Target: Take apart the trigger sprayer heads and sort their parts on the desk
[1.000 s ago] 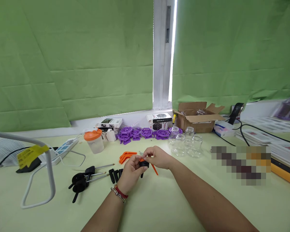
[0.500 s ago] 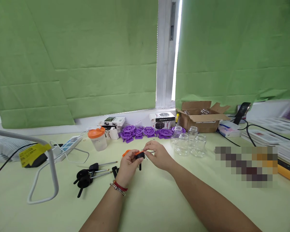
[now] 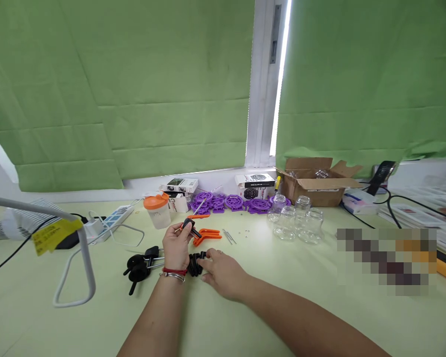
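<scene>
My left hand (image 3: 176, 248) is closed around a black handle-like part (image 3: 189, 224) from which a thin metal rod (image 3: 199, 206) points up and to the right. Beside that wrist lies a pile of small black pieces (image 3: 195, 265). My right hand (image 3: 225, 272) reaches over the pile's right side with fingers apart, touching or almost touching the pieces. Orange V-shaped parts (image 3: 207, 235) rest beyond the hands, near thin metal pins (image 3: 229, 237) and several tiny rings (image 3: 247, 233). Left of my left wrist are black parts with metal rods (image 3: 139, 265).
An orange-lidded cup (image 3: 158, 213) stands behind, near small boxes (image 3: 180, 186) and purple wheel-shaped parts (image 3: 234, 202). Glass jars (image 3: 284, 225) stand right, before an open carton (image 3: 315, 191). A grey metal frame (image 3: 87, 263) and a power strip (image 3: 117, 216) are at the left.
My hands have parted. My left hand has moved left with a rodded black part; my right hand has come down to the black pieces. The orange parts and pins now show on the table.
</scene>
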`<state>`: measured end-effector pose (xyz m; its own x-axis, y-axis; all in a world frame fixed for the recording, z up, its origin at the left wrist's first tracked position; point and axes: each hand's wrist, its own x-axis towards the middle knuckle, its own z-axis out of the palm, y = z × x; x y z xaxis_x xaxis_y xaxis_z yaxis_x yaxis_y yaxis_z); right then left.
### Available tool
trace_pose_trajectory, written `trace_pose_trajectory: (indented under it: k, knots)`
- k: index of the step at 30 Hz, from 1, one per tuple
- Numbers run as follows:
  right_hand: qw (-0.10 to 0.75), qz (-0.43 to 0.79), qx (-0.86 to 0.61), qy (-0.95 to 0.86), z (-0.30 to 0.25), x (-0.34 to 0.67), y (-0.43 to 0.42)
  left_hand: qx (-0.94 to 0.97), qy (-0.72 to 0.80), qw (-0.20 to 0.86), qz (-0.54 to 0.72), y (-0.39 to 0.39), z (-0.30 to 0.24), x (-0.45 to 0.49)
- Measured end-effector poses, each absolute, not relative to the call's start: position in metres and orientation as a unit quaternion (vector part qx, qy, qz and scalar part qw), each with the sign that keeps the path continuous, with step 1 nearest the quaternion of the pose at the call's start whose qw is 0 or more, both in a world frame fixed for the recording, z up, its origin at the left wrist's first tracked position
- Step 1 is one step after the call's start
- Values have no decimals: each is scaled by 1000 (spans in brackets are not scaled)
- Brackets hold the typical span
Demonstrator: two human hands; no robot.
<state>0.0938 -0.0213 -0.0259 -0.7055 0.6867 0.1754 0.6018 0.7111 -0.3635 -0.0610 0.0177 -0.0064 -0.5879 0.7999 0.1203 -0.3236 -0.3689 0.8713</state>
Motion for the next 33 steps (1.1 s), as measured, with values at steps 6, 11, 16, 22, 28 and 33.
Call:
trace_pose_trajectory:
  k: [6,11,16,22,28,33]
  knots:
    - [137,100,-372,-913,-24,98,-18,278,427,367,778,15,-4,-57]
    - [124,86,-399,-904,-24,102,-13,287,428,371,772,13,-3,-53]
    - [152,118,-449,-873,-30,104,-6,298,435,368,766,14,-6,-51]
    - [291,293,-476,-776,-42,110,6,309,438,367,760,16,-11,-49]
    - [389,509,-413,-648,-45,111,14,327,436,374,751,15,-12,-42]
    - [404,636,-380,-537,-45,111,16,341,432,383,742,11,-12,-36]
